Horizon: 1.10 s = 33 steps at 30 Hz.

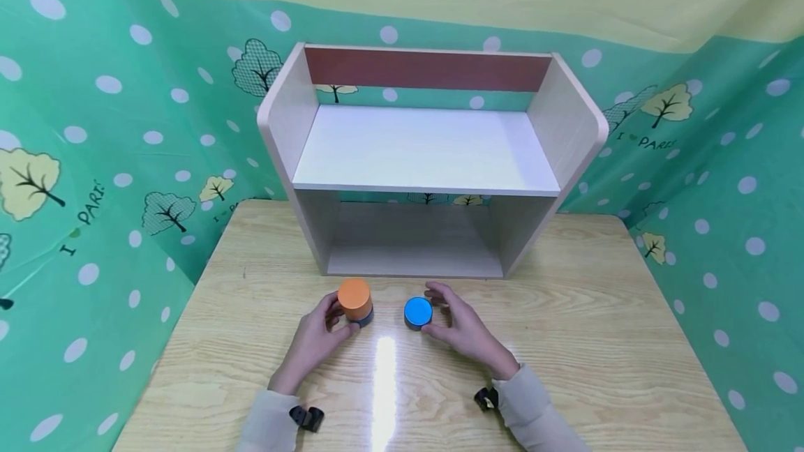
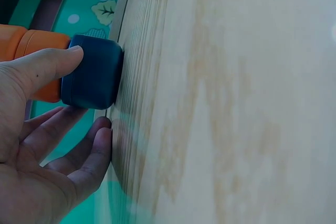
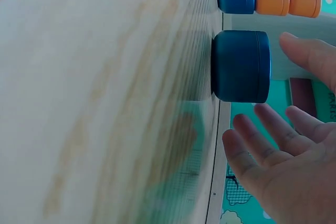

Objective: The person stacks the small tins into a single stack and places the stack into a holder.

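Two orange round lidded jars (image 1: 354,297) are stacked on a dark blue jar (image 2: 93,72), and the stack stands upright on the table. My left hand (image 1: 318,337) is around the stack's base, its thumb on the blue jar's near side and a fingertip against the opposite side. To the right, a separate blue jar (image 1: 417,312) with a bright blue lid sits on the table. My right hand (image 1: 463,326) is beside it, fingers spread and relaxed. The right wrist view shows a gap between the right thumb (image 3: 310,56) and this jar.
A white two-level shelf (image 1: 427,152) stands behind the jars, its lower front edge close to them. The wooden table (image 1: 603,340) extends on both sides. A green patterned curtain (image 1: 113,159) hangs around the back and sides. Each wrist wears a small black device (image 1: 306,418).
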Tool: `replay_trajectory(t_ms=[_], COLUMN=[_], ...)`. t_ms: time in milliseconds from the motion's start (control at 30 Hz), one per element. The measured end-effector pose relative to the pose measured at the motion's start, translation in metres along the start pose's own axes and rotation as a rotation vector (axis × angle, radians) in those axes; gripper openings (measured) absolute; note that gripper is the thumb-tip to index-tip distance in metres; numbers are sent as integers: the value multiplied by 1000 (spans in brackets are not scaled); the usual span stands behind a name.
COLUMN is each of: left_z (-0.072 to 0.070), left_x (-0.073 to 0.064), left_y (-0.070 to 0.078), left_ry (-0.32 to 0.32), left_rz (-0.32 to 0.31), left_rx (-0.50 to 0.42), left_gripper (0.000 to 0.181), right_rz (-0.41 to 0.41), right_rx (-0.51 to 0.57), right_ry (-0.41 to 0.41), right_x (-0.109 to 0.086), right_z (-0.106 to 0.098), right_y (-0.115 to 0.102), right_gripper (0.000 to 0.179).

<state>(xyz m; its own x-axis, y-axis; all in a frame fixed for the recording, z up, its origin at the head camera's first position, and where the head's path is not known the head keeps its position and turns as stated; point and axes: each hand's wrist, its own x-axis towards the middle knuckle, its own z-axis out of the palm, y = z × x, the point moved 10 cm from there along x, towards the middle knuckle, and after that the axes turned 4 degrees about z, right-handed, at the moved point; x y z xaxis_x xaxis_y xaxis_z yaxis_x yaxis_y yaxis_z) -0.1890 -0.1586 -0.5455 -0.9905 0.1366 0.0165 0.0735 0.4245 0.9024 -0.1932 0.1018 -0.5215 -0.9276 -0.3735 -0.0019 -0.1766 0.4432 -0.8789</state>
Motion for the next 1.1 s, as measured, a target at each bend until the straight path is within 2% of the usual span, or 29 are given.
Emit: replay_trajectory(t_ms=[500, 667, 833, 1100], left_z=[-1, -1, -1, -1], left_x=[-1, -1, -1, -1], left_y=[1, 2, 3, 0], left_ry=[-11, 0, 7, 2], left_rz=[-6, 12, 29, -3], left_rx=[-10, -5, 1, -4], left_gripper=[67, 67, 67, 67], right_rz=[-2, -30, -24, -27], right_rx=[-25, -29, -29, -26], right_ry=[-41, -46, -55, -68], right_x=[4, 4, 5, 6], right_z=[8, 9, 10, 11], right_y=[0, -4, -3, -2], right_gripper=[75, 75, 74, 73])
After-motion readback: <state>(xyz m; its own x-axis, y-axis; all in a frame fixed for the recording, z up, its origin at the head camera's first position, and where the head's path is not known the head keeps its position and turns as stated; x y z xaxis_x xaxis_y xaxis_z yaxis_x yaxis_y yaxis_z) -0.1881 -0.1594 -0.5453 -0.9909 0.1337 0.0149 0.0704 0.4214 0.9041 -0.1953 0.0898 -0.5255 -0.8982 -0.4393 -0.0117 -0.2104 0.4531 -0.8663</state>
